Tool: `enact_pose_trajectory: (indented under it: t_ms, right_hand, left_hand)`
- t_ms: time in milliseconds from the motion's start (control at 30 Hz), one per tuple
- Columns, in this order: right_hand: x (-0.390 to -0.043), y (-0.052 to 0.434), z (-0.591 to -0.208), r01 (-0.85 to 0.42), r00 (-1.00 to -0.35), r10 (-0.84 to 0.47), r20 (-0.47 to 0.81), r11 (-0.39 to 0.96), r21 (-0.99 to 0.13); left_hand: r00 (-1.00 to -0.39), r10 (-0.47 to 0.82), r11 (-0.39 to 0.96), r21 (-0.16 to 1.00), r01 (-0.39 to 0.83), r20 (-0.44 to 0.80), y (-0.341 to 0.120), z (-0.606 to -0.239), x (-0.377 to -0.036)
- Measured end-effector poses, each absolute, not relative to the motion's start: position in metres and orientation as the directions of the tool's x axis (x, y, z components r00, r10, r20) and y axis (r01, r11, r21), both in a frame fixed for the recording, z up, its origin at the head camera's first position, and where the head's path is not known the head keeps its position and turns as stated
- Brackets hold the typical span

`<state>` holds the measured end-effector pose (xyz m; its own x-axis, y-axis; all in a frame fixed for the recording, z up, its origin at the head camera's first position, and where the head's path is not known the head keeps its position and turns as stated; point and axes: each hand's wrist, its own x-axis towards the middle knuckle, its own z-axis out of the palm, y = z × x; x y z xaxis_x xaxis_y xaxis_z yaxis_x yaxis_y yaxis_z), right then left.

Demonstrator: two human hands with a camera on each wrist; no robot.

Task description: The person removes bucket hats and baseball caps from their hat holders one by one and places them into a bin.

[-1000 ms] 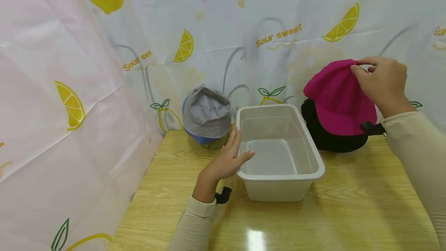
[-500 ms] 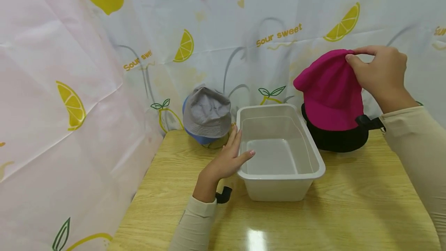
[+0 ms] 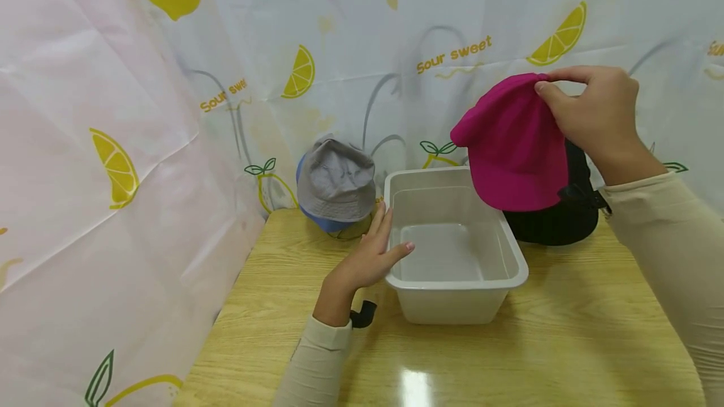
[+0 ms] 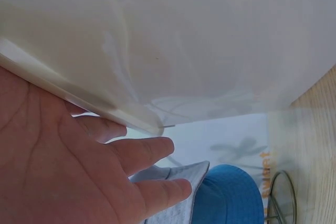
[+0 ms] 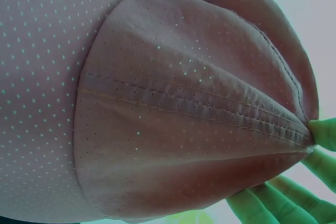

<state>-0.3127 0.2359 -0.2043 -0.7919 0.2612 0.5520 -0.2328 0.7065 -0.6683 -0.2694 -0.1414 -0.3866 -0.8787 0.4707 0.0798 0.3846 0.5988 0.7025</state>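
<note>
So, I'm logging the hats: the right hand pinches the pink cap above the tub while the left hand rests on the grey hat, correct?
Not quite. The left hand rests on the white tub's rim, not the grey hat, as the head view shows. The right hand does pinch the pink cap above the tub.

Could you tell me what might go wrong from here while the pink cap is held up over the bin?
The right hand pinches the pink cap only at its crown, so it might slip and land outside the white bin. The hanging cap sits close to the black hat behind it and could drag it. The left hand only rests against the bin's rim, so the bin might slide if bumped.
</note>
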Motion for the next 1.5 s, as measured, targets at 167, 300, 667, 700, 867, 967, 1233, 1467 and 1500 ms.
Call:
enact_pose_trajectory:
  t_ms: [167,300,667,700,867,967,1233,1467,1500]
  right_hand:
    - [-0.309,0.222,-0.203,-0.283,-0.797,0.231,0.558,0.672,-0.684]
    - [-0.309,0.212,-0.203,-0.299,-0.799,0.219,0.56,0.663,-0.686]
    - [-0.314,0.178,-0.207,-0.298,-0.838,0.188,0.512,0.629,-0.718]
    - [-0.314,0.174,-0.208,-0.297,-0.845,0.181,0.504,0.625,-0.722]
    - [-0.315,0.159,-0.214,-0.316,-0.865,0.142,0.481,0.589,-0.743]
    - [-0.315,0.153,-0.219,-0.326,-0.87,0.128,0.477,0.576,-0.75]
    - [-0.315,0.139,-0.232,-0.344,-0.881,0.099,0.463,0.537,-0.77]
    - [-0.316,0.134,-0.245,-0.36,-0.89,0.062,0.452,0.514,-0.779]
    - [-0.317,0.134,-0.247,-0.354,-0.894,0.058,0.443,0.514,-0.781]
  left_hand:
    - [-0.881,0.467,0.597,0.708,0.379,0.078,-0.141,-0.388,-0.27]
    - [-0.881,0.466,0.596,0.708,0.379,0.08,-0.142,-0.388,-0.271]
    - [-0.882,0.466,0.606,0.701,0.374,0.068,-0.142,-0.386,-0.27]
    - [-0.882,0.466,0.607,0.701,0.375,0.068,-0.142,-0.386,-0.271]
    - [-0.885,0.461,0.614,0.697,0.37,0.064,-0.142,-0.387,-0.271]
    - [-0.886,0.459,0.615,0.699,0.365,0.058,-0.142,-0.388,-0.272]
    - [-0.887,0.458,0.62,0.694,0.366,0.058,-0.141,-0.388,-0.271]
    - [-0.878,0.47,0.608,0.689,0.394,0.087,-0.141,-0.388,-0.272]
    - [-0.878,0.471,0.605,0.691,0.396,0.09,-0.141,-0.388,-0.272]
